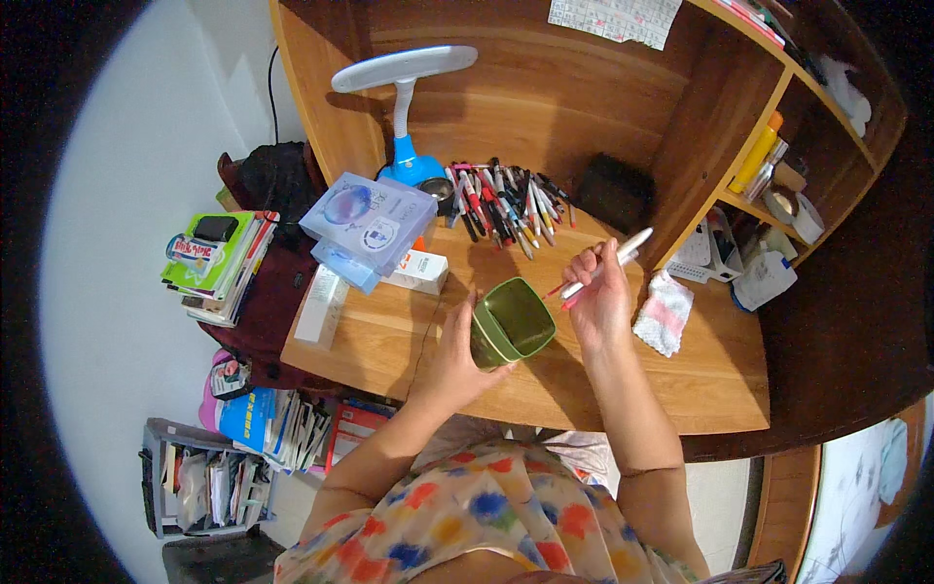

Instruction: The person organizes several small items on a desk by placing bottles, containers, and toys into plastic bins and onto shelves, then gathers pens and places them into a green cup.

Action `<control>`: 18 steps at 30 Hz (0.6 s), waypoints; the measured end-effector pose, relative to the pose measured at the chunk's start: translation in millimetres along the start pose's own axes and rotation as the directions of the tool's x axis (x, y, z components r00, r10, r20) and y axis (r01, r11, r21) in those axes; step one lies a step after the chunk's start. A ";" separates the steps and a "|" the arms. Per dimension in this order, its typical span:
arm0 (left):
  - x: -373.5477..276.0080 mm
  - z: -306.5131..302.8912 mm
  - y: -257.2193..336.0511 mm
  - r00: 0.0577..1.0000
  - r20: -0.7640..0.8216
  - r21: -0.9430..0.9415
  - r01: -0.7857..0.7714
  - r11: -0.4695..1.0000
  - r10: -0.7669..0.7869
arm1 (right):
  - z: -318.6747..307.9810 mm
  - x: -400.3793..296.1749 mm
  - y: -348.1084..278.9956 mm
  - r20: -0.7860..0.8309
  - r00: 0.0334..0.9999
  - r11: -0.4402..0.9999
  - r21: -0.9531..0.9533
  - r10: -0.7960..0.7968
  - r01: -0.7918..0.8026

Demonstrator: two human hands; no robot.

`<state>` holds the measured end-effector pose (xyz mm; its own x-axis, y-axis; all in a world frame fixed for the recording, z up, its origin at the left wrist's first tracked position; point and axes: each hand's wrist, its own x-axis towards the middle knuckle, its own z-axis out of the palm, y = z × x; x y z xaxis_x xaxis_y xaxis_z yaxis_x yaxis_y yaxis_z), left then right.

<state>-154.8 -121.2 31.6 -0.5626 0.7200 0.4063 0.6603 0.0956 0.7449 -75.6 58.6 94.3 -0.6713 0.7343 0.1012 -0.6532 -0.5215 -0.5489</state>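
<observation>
My left hand [460, 358] is closed around a green square pen holder [500, 325], tilted so that its open top faces up and right; no pens show inside. Beside it on the right, my right hand [602, 288] grips several pens [633, 247], some white and at least one with a pink end. A large loose pile of pens and markers [511, 204] lies on the wooden desk [467, 321] beyond both hands. To the right of my right hand lies a white and pink cloth [664, 314].
Left of the pile stand a blue and white desk lamp [411, 160], a small round dark container [438, 190], a pale blue box [368, 215] and white boxes [419, 271]. A black object [614, 191] sits at the back right, near shelves [762, 212] holding bottles, tape and baskets.
</observation>
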 end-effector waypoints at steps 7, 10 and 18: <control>-2.9 8.0 -5.1 0.995 -0.018 0.108 -0.092 0.990 0.095 | 15.9 -12.8 -21.5 -0.039 0.961 0.958 -0.102 -0.273 0.268; -0.6 9.6 -4.5 0.993 -0.012 0.120 -0.113 0.986 0.116 | 23.1 -18.1 -16.4 0.036 0.960 0.947 -0.157 -0.277 0.279; -0.1 12.4 -8.4 0.993 0.012 0.073 -0.121 0.990 0.121 | -0.7 -38.4 8.3 0.209 0.952 0.710 -0.634 -0.223 0.305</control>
<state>-154.2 -113.6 18.7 -0.4731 0.7341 0.4870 0.7582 0.0577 0.6495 -55.0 26.4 85.3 -0.5669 0.7247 0.3916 -0.4464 0.1292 -0.8854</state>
